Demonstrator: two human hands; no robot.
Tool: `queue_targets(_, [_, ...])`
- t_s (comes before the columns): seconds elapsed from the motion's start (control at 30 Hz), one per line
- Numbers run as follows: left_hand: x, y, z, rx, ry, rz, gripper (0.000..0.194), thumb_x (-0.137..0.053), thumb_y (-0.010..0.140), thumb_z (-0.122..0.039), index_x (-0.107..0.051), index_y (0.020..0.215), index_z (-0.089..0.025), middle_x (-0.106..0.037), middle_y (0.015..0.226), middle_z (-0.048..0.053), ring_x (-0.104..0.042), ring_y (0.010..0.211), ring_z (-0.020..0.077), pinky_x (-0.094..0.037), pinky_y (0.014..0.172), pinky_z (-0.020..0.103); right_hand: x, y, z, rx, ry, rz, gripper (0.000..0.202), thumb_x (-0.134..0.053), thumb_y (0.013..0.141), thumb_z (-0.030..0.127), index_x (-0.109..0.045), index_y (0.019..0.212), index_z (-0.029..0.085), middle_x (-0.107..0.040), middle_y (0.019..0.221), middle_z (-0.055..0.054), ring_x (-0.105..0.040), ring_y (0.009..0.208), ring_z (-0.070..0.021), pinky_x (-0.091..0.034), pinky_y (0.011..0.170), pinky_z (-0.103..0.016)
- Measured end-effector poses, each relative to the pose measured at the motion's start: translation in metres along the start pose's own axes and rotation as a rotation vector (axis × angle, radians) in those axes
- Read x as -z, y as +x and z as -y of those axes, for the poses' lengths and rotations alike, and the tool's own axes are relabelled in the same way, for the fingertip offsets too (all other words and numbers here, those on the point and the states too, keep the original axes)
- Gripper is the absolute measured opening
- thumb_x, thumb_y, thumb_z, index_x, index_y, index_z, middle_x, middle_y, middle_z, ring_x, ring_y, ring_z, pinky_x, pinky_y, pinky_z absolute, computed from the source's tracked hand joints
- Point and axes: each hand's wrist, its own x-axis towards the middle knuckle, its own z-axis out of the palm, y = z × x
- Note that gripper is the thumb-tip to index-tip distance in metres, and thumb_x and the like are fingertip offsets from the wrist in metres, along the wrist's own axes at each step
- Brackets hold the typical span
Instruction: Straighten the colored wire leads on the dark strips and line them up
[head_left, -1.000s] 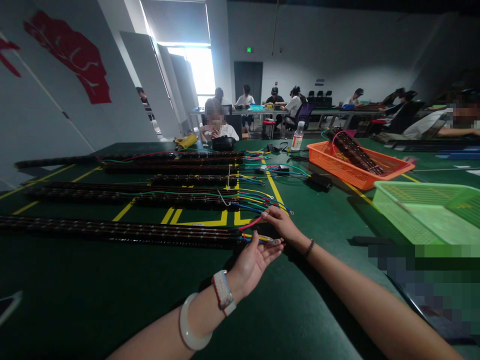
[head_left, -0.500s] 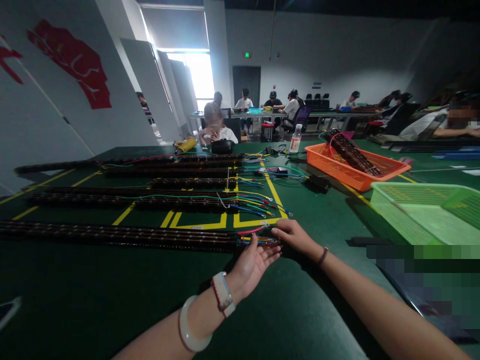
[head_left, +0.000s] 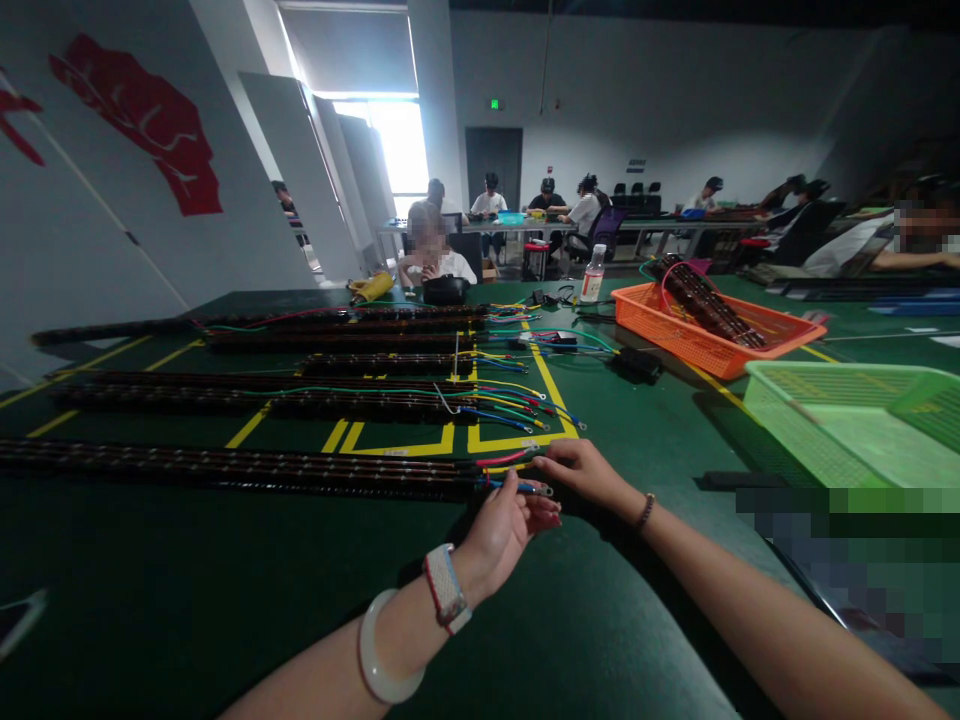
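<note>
Nearest to me lies a long dark wire harness (head_left: pixel 300 468) in black ribbed sheathing, with coloured leads coming out of its right end. My left hand (head_left: pixel 506 525), palm up with fingers curled, has its thumb on a blue wire (head_left: pixel 519 486) that ends in a ring terminal (head_left: pixel 546 491). From the right, my right hand (head_left: pixel 589 475) pinches the end of a yellow wire (head_left: pixel 504 468); its fingers hide that tip. A red wire (head_left: pixel 506 457) with a ring terminal lies just behind the yellow one, close to my right fingertips.
Several similar harnesses (head_left: pixel 360 400) lie farther back on the green table (head_left: pixel 300 600), across yellow tape lines. To the right stand an orange basket (head_left: pixel 667 335) holding a dark bundle and a green basket (head_left: pixel 810 430). A bottle (head_left: pixel 593 275) stands behind; a person (head_left: pixel 450 265) sits opposite.
My right hand has shifted slightly left onto the yellow wire. My left fingers have curled from spread to bent, and the blue wire's terminal now shows apart from the yellow wire.
</note>
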Motion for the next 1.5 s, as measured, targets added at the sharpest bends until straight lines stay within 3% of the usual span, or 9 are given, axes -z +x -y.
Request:
queue_targets(0.13, [0.003,0.0,0.001,0.002,0.028,0.015,0.043,-0.032,0.095,-0.041,-0.059,0.08,-0.01,-0.057,0.057,0.004,-0.054,0.053,0.0132,-0.041,0.059,0.026,-0.003,0.005,-0.002,-0.07,-0.059,-0.074,0.042,-0.05,0.088,0.05,-0.055,0.063,0.016,-0.049,0.059,0.002,-0.043,0.054,-0.0107,-0.029,0.05,-0.022])
queue_targets(0.27, [0.007,0.003,0.003,-0.008,0.019,0.029,0.041,-0.032,0.095,-0.037,-0.058,0.079,-0.011,-0.053,0.053,0.002,-0.049,0.049,0.012,-0.037,0.056,0.026,-0.005,0.008,0.0,-0.077,-0.112,-0.128,0.042,-0.049,0.088,0.05,-0.055,0.063,0.016,-0.05,0.059,0.002,-0.043,0.055,-0.0111,-0.028,0.05,-0.023])
queue_targets(0.53, [0.007,0.004,0.002,-0.004,0.003,0.038,0.038,-0.034,0.095,-0.037,-0.057,0.079,-0.012,-0.052,0.055,0.002,-0.046,0.051,0.0114,-0.037,0.057,0.025,-0.001,-0.001,0.004,-0.058,-0.251,-0.094,0.044,-0.048,0.088,0.052,-0.053,0.061,0.017,-0.051,0.057,0.002,-0.043,0.053,-0.0109,-0.027,0.05,-0.023])
queue_targets(0.7, [0.006,0.003,0.002,0.009,-0.03,0.025,0.036,-0.035,0.095,-0.036,-0.058,0.08,-0.012,-0.051,0.057,0.002,-0.047,0.052,0.0116,-0.037,0.058,0.026,0.002,-0.006,0.014,0.204,-0.569,-0.236,0.042,-0.04,0.093,0.045,-0.053,0.065,0.018,-0.053,0.065,-0.003,-0.044,0.061,-0.0143,-0.029,0.061,-0.027])
queue_targets(0.8, [0.006,0.003,0.002,0.02,-0.07,-0.016,0.033,-0.041,0.093,-0.037,-0.056,0.077,-0.012,-0.052,0.06,0.002,-0.047,0.054,0.0105,-0.037,0.057,0.025,0.001,-0.01,0.021,0.446,-0.66,-0.171,0.042,-0.038,0.093,0.043,-0.053,0.063,0.018,-0.051,0.061,-0.002,-0.042,0.059,-0.0146,-0.028,0.063,-0.03])
queue_targets(0.9, [0.006,0.004,0.003,0.019,-0.098,-0.026,0.033,-0.047,0.09,-0.041,-0.055,0.077,-0.012,-0.051,0.061,0.001,-0.043,0.052,0.008,-0.033,0.053,0.022,0.0,-0.012,0.024,0.572,-0.692,-0.086,0.039,-0.043,0.092,0.04,-0.053,0.062,0.019,-0.049,0.058,-0.001,-0.041,0.058,-0.0143,-0.028,0.063,-0.03])
queue_targets(1.1, [0.007,0.006,0.004,-0.001,-0.109,0.054,0.039,-0.046,0.088,-0.05,-0.052,0.076,-0.014,-0.048,0.061,-0.001,-0.037,0.05,0.0069,-0.029,0.05,0.022,-0.005,-0.009,0.017,0.548,-0.657,-0.133,0.035,-0.046,0.092,0.034,-0.053,0.061,0.02,-0.049,0.058,-0.001,-0.042,0.058,-0.0142,-0.029,0.062,-0.03])
queue_targets(1.3, [0.01,0.009,0.005,0.068,0.076,0.174,0.054,-0.032,0.087,-0.062,-0.053,0.077,-0.013,-0.055,0.061,0.005,-0.041,0.049,0.0087,-0.029,0.051,0.023,-0.005,-0.008,0.011,0.517,-0.673,-0.142,0.036,-0.048,0.092,0.035,-0.052,0.06,0.019,-0.048,0.057,0.0,-0.04,0.056,-0.0134,-0.028,0.061,-0.029])
queue_targets(1.5, [0.01,0.008,0.003,0.108,0.21,0.205,0.052,-0.03,0.087,-0.063,-0.049,0.074,-0.016,-0.054,0.051,0.002,-0.04,0.039,0.0084,-0.025,0.045,0.023,-0.004,-0.007,0.01,0.436,-0.622,-0.147,0.037,-0.049,0.092,0.039,-0.054,0.061,0.019,-0.052,0.061,-0.002,-0.044,0.06,-0.014,-0.031,0.063,-0.029])
